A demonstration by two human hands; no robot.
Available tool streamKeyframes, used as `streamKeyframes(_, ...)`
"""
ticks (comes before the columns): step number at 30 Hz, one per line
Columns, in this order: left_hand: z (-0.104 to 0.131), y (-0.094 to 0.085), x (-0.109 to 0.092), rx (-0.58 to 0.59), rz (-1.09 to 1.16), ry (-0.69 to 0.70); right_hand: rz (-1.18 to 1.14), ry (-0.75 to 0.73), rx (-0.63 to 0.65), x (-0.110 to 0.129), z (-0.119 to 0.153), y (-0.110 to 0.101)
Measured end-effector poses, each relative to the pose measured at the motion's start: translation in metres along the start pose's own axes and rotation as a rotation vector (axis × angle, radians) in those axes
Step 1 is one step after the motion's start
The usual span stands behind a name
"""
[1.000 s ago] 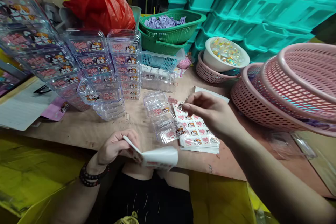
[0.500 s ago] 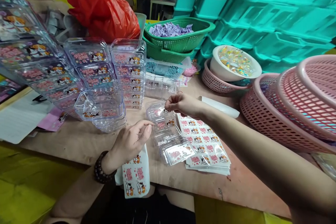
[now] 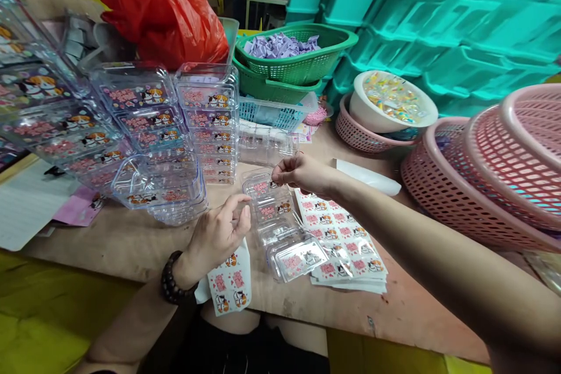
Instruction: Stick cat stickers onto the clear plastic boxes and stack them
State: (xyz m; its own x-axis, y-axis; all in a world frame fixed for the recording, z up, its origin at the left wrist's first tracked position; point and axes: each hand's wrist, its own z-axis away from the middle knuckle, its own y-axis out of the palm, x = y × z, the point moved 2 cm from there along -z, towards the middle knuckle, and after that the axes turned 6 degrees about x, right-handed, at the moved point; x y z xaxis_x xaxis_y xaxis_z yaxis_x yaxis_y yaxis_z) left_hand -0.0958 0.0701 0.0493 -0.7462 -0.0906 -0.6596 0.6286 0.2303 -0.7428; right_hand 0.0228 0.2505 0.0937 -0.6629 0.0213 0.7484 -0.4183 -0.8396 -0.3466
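My right hand [image 3: 298, 175] is closed in a pinch at the right end of a clear sticker [image 3: 263, 186] with pink lettering, over the farthest of several clear plastic boxes [image 3: 274, 228] in a row. Its lower fingers are curled out of sight. Left of this row is my left hand [image 3: 221, 225], thumb and forefinger apart, a beaded bracelet on the wrist. From beneath its palm hangs a sheet of cat-and-dog stickers [image 3: 230, 283] over the table edge; the fingers gripping it are hidden. A stack of sticker sheets [image 3: 346, 239] lies under my right forearm.
Stacked clear boxes [image 3: 214, 128] with stickers stand at left. Behind them sits a red plastic bag [image 3: 162, 17]. Green baskets [image 3: 298, 64] hold purple packets. A white bowl [image 3: 368, 108] of wrapped pieces and pink baskets [image 3: 438, 181] are at right, teal crates [image 3: 438, 23] behind.
My left hand has shifted slightly, its thumb and forefinger lifting a little, and the hanging sheet's lower end has risen. The right hand's pinch stays almost in place. The view has moved slightly.
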Motion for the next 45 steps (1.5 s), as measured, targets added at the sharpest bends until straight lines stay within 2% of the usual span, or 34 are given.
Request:
streamKeyframes(4, -0.002, 0.002, 0.000, 0.019, -0.025, 0.013, 0.002, -0.013, -0.010, 0.000, 0.002, 0.001)
streamKeyframes(10, -0.007, 0.004, 0.000, 0.212, -0.115, -0.062, 0.038, -0.077, -0.018, -0.004, -0.001, 0.000)
streamKeyframes(14, -0.007, 0.004, 0.000, 0.260, -0.162, -0.074, 0.100, -0.172, -0.031, -0.009, -0.009, 0.000)
streamKeyframes(17, -0.007, 0.005, 0.001, 0.253, -0.188, -0.083, 0.251, -0.190, -0.113, -0.011, -0.009, -0.003)
streamKeyframes(20, -0.007, 0.005, 0.000, 0.253, -0.206, -0.081, 0.479, -0.148, -0.256, -0.009, -0.004, -0.009)
streamKeyframes(23, -0.007, 0.005, 0.000, 0.255, -0.197, -0.072, 0.538, -0.104, -0.345, -0.011, -0.001, -0.013)
streamKeyframes(28, -0.006, 0.006, 0.006, 0.204, -0.108, -0.037, 0.450, -0.044, -0.225, -0.028, -0.003, -0.014)
streamKeyframes(32, 0.008, 0.004, 0.008, 0.140, 0.030, -0.075, 0.168, 0.006, -0.167, -0.055, 0.012, -0.014)
streamKeyframes(34, 0.017, 0.005, 0.004, 0.170, 0.067, -0.155, 0.031, 0.026, -0.069, -0.069, 0.024, -0.004)
streamKeyframes(36, 0.025, 0.010, -0.004, 0.260, 0.090, -0.237, -0.035, 0.038, 0.000, -0.078, 0.034, 0.009)
streamKeyframes(39, 0.029, 0.020, -0.016, 0.365, 0.134, -0.325, -0.019, 0.035, -0.014, -0.082, 0.043, 0.024)
streamKeyframes(45, 0.035, 0.027, -0.020, 0.288, 0.267, -0.401, 0.067, -0.015, -0.041, -0.077, 0.063, 0.021)
